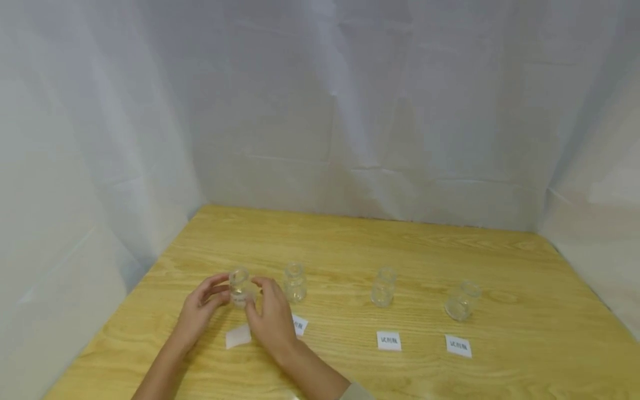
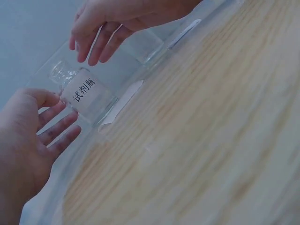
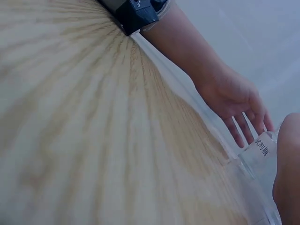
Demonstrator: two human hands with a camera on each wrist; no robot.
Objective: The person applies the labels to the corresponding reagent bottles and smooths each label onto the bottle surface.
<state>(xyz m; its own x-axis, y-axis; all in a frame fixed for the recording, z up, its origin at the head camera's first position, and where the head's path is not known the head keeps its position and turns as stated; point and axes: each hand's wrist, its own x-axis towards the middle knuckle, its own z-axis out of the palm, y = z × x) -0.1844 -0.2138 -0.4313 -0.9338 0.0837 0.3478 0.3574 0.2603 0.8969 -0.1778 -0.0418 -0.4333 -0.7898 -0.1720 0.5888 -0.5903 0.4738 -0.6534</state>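
The glass bottle (image 1: 239,284) stood upright, its long axis vertical, between the left hand (image 1: 199,312) and the right hand (image 1: 271,321), ahead of both wrists. The left hand seemed nearer: its fingers were spread, with tips appearing to touch the glass. The right hand, fingers loosely extended, was just beside; whether its thumb touched could not be told. A paper slip (image 1: 238,336) lay between the wrists.
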